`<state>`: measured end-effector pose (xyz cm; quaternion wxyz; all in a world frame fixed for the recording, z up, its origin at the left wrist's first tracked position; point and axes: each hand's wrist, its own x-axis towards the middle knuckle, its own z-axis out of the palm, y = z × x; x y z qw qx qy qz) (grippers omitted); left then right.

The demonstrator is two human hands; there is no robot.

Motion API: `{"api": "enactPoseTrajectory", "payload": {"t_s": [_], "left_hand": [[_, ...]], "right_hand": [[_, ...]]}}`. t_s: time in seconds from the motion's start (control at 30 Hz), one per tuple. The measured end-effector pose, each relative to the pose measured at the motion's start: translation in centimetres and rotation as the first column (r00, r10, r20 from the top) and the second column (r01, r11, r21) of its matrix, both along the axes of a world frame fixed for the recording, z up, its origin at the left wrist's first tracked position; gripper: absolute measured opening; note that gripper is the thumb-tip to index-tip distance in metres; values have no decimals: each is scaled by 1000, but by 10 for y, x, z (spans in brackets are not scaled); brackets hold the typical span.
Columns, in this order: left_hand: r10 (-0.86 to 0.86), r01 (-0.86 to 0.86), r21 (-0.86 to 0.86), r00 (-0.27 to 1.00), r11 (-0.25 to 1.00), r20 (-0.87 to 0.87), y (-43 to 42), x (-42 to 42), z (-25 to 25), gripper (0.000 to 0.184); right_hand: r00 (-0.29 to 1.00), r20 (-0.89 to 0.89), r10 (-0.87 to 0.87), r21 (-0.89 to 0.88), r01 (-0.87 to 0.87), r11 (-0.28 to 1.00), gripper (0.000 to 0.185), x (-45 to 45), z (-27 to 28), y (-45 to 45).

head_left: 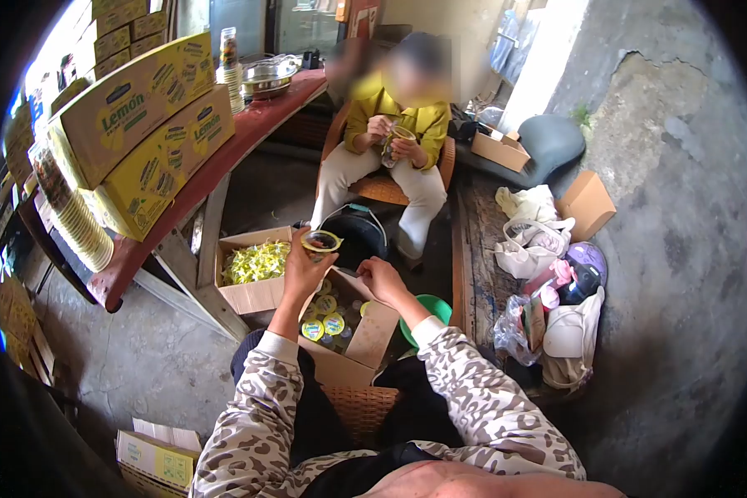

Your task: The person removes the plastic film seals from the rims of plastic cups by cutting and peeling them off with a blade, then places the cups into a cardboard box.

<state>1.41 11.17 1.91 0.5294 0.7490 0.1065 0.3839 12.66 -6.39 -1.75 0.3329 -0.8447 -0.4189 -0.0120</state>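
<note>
My left hand (304,270) grips a clear plastic cup (321,241) with a yellow rim and something dark inside, above the cardboard boxes. To its right, my right hand (383,280) is over the right edge of an open box, its fingers bent together; whatever they hold is too small to make out. That box (344,368) contains several cups with round yellow, green and white lids (313,329). Left of it, another open carton (261,297) is filled with yellow-green strips (256,262). A black bucket (365,236) stands just beyond my hands.
Opposite me, a seated person (400,124) holds another cup. Lemon cartons (162,166) and stacked cups (91,236) line a red table (183,212) at left. A green basin (434,310) sits right of my box. Bags (574,336) lie on a wooden bench (479,278).
</note>
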Motion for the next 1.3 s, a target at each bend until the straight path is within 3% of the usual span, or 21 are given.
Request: {"api": "enactPoseTrajectory", "payload": {"t_s": [0.03, 0.1, 0.17, 0.27, 0.37, 0.6, 0.73, 0.83, 0.9, 0.97, 1.13, 1.3], "left_hand": [[21, -21, 2, 1000, 1000, -19, 1, 1, -4, 72], [6, -6, -4, 1000, 1000, -22, -2, 1, -7, 72], [-6, 7, 20, 998, 1000, -58, -8, -3, -6, 72], [-40, 42, 22, 996, 999, -83, -19, -4, -9, 75], [-74, 77, 18, 990, 997, -116, -27, -4, -14, 75], [-129, 139, 61, 980, 988, -153, -41, -17, 2, 76], [-136, 148, 58, 976, 987, -172, -34, -18, -13, 75], [-181, 177, -65, 982, 982, -59, -39, -18, -15, 72], [-148, 155, 53, 982, 987, -121, -42, -19, -12, 71], [-178, 180, 5, 974, 984, -140, -40, -19, -18, 71], [-141, 157, 89, 977, 984, -157, -37, -20, -18, 73], [-179, 167, -130, 980, 977, -92, -32, -15, -24, 82]], "right_hand": [[1000, 6, -15, 3, 15, 1000, 13, 0, 10, -12], [985, 125, 116, -27, -113, 993, 11, -3, 25, -38], [992, 98, 83, -45, -79, 996, 11, -9, 31, -64], [995, -87, -53, 64, 59, 996, 9, -15, 13, -99], [979, -95, -180, 87, 188, 978, 11, -17, 8, -116], [979, -106, -174, 149, 189, 971, 14, -25, 14, -105], [979, -154, -131, 154, 154, 976, 12, -30, 14, -107], [976, -147, -163, 180, 188, 965, 11, -36, 11, -116], [975, -144, -170, 191, 196, 962, 11, -41, 9, -121], [973, -152, -175, 211, 205, 956, 11, -45, 7, -124], [980, -130, -149, 251, 178, 952, 10, -51, 8, -112], [977, -87, -195, 263, 212, 941, 8, -53, 5, -98]]}}
